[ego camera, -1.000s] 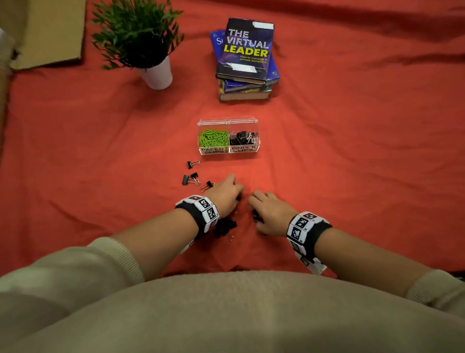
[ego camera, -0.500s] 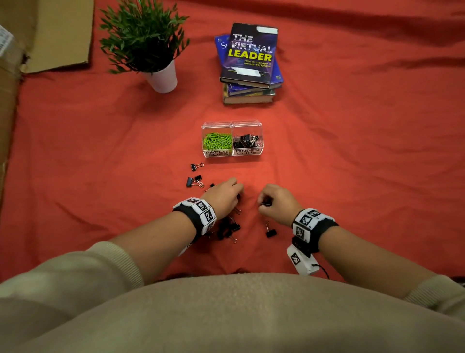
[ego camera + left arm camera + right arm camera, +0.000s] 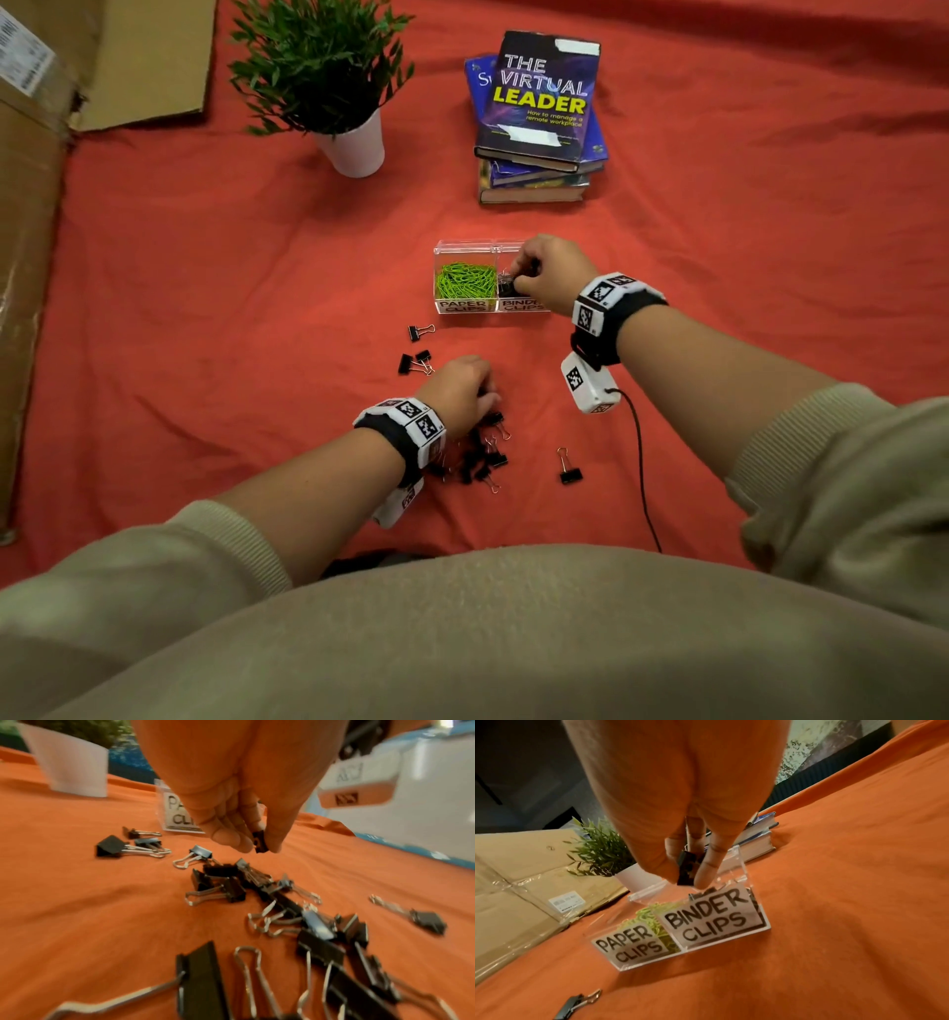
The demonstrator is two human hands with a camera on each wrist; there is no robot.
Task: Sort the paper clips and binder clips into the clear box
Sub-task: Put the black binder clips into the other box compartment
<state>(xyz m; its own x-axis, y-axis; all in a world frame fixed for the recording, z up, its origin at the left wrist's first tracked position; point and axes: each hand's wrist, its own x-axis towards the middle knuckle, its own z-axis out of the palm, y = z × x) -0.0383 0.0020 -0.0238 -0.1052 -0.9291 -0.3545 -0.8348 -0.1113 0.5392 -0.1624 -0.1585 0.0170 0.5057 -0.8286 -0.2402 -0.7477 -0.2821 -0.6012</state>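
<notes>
Clear box point(image 3: 518, 307), two compartments labelled PAPER CLIPS and BINDER CLIPS. Green paper clips point(image 3: 464, 280) heaped in the 9 o'clock compartment, black binder clips point(image 3: 505, 284) in the 3 o'clock one. Loose binder-clip pile point(image 3: 482, 455) toward 6 o'clock of the box; three strays point(image 3: 417, 354) at 7 o'clock.

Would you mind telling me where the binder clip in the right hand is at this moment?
In the right wrist view, the binder clip is pinched in the right hand just above the clear box, over its right compartment labelled BINDER CLIPS, beside the green paper clips.
</notes>
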